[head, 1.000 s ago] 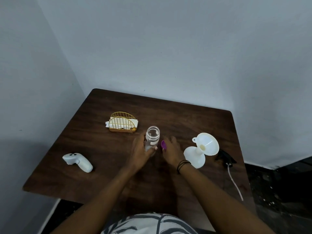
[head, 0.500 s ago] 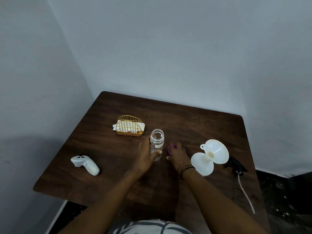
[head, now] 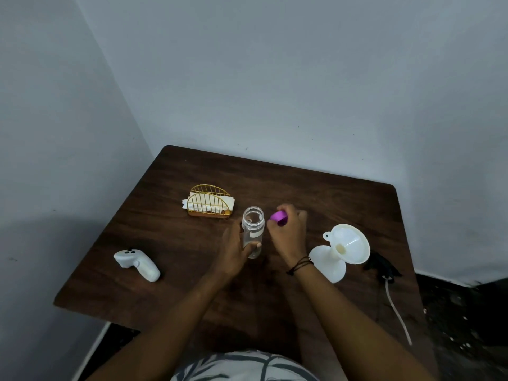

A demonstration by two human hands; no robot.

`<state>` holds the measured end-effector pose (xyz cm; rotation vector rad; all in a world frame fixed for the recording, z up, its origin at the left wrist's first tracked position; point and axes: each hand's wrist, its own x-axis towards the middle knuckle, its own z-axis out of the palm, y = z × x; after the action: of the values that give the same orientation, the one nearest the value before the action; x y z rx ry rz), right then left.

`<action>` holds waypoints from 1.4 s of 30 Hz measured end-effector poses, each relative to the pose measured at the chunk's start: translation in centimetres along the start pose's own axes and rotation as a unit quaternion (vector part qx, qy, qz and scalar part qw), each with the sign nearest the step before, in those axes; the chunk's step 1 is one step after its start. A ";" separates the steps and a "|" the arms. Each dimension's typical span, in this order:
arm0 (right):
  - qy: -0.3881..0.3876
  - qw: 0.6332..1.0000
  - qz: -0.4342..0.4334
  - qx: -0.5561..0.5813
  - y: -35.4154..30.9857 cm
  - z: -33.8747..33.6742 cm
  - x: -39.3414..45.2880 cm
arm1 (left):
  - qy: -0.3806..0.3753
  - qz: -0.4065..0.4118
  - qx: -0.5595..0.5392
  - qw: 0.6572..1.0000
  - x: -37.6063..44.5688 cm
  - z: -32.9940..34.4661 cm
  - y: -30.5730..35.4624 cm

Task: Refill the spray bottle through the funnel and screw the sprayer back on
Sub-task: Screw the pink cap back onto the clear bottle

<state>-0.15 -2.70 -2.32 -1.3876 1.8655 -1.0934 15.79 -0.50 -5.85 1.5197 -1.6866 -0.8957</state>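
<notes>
A clear open-mouthed bottle (head: 253, 229) stands upright on the dark wooden table (head: 316, 193). My left hand (head: 233, 251) wraps around its lower part from the left. My right hand (head: 288, 232) hovers just right of the bottle's mouth, fingers closed on a small purple cap (head: 279, 217). Two white funnels (head: 349, 243) lie on their sides to the right, one overlapping the other. A black sprayer head (head: 380, 266) with a white tube (head: 398, 317) lies at the table's right edge.
A gold wire napkin holder (head: 210, 204) with white napkins stands behind the bottle to the left. A white handheld controller (head: 137, 264) lies near the table's left front. Walls close in behind and on the left.
My right hand has lifted from the table beside the bottle with the purple cap in its fingers. My left hand stays on the bottle.
</notes>
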 end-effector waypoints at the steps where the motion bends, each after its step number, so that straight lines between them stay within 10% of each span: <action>1: 0.028 0.999 -0.026 0.036 -0.8 -0.3 -0.3 | 0.000 0.005 0.003 1.000 0.0 0.0 -0.1; 6: 0.029 0.974 -0.167 0.151 -4.2 -1.5 -1.9 | -0.013 0.014 -0.048 0.999 -0.3 -0.1 0.3; 13: -0.138 0.965 -0.212 -0.063 -5.7 -2.5 -1.6 | -0.011 0.005 -0.035 0.999 -0.6 -0.1 0.7; 22: -0.251 0.843 -0.295 -0.374 -8.4 -2.7 -0.8 | -0.020 -0.002 -0.040 0.999 -0.2 0.1 0.6; 32: -0.083 0.881 -0.181 -0.430 -9.4 -1.5 -0.8 | -0.016 0.001 0.006 1.000 -0.4 0.3 0.3; 42: -0.236 0.856 -0.305 -0.344 -9.9 -2.7 0.0 | -0.010 0.030 -0.030 0.999 0.0 0.2 0.1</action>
<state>2.45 -3.25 7.56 -2.5074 1.5108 -0.2167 15.57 -0.44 -5.87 1.4184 -1.6948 -0.9248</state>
